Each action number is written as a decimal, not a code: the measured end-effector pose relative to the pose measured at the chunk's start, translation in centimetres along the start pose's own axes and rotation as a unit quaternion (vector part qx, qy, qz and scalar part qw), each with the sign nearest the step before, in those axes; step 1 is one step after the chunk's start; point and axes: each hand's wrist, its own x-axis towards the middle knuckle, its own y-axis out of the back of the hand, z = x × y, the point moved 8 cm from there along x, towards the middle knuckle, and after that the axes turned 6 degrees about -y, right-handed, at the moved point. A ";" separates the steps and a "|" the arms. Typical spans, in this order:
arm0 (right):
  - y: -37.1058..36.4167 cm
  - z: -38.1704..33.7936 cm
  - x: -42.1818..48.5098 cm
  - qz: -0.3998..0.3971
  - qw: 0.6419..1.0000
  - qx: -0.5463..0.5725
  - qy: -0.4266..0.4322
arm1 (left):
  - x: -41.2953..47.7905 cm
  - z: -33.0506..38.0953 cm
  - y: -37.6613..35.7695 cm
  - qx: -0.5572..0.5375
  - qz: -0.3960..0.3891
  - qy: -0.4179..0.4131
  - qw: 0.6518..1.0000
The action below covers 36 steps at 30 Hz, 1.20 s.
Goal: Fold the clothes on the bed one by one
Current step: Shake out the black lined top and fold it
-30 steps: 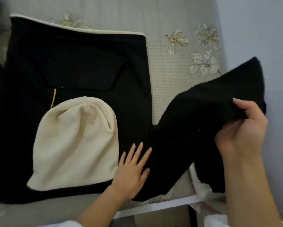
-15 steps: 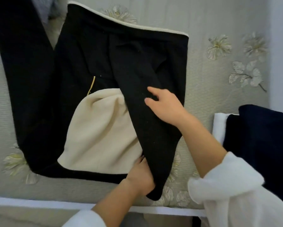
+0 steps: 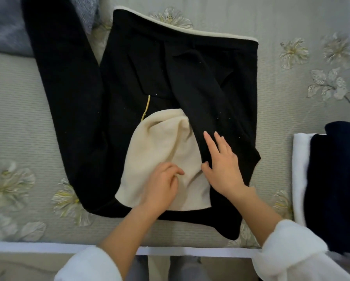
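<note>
The right hand lies flat with its fingers spread and straight, pressing on a black sleeve that is folded slantwise across the front of a black jacket. Just beside it, the left hand rests on the jacket's cream hood with its fingers curled; whether it pinches the fabric cannot be told. The hood lies folded down over the jacket's body, next to a short gold zip. The jacket is spread on the bed, its cream-edged hem on the far side and its other sleeve stretched out long to the left. The bed cover is grey with embroidered flowers. At the right edge sits a pile of folded clothes, white beneath and dark blue on top. A grey cloth lies in the far left corner.
</note>
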 end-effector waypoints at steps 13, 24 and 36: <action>-11.2 -19.8 0.2 -0.068 0.982 -0.078 0.161 | -3.0 -21.8 20.9 -0.161 0.328 0.382 0.849; -12.8 -21.7 1.3 -0.129 0.976 -0.156 0.084 | -4.7 -22.7 26.4 -0.319 0.509 0.264 0.755; -18.5 -25.6 -3.9 -0.201 0.911 -0.214 0.290 | -10.6 -27.1 23.2 -0.498 0.401 0.380 0.668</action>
